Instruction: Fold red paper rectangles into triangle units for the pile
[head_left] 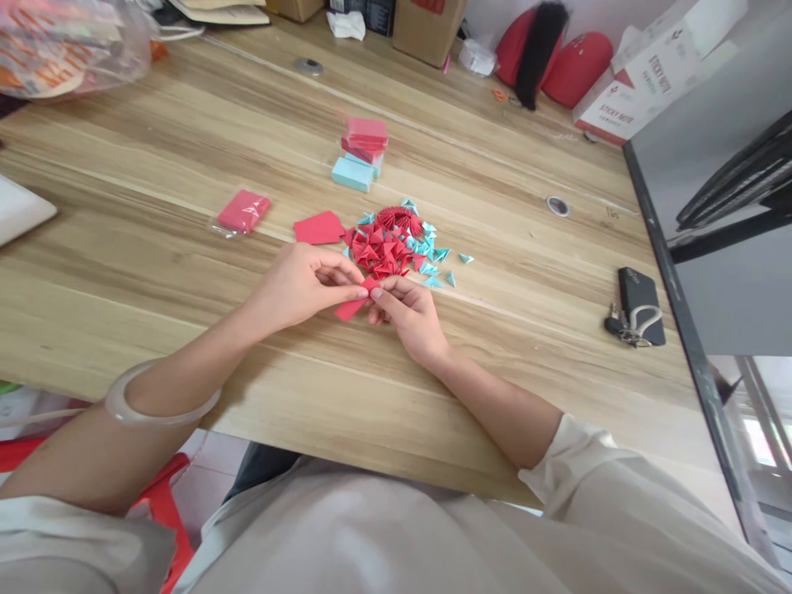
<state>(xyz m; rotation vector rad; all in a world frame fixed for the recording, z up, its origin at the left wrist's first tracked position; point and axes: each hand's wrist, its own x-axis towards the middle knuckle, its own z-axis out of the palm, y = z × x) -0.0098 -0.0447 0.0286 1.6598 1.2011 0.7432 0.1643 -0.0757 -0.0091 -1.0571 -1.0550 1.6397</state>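
Note:
A small red paper strip (pixel 351 308) is pinched between my two hands, low over the wooden table. My left hand (pixel 308 285) grips its upper left part with thumb and fingers. On the other side my right hand (pixel 411 315) has its thumb pressed on the same paper, fingers curled beneath. Just beyond the fingertips lies a pile of folded red paper triangles (pixel 384 247), with a ring of red pieces (pixel 399 219) at its back. Light blue folded triangles (pixel 426 247) lie along the right side. Loose red paper slips (pixel 318 228) lie left of the pile.
Stacked red and blue paper packs (pixel 362 153) stand behind the pile. A wrapped red pack (pixel 243 211) lies to the left. A roll of tape (pixel 557 205) and a black phone-like object (pixel 641 305) with keys are at right. Boxes (pixel 426 33) line the back.

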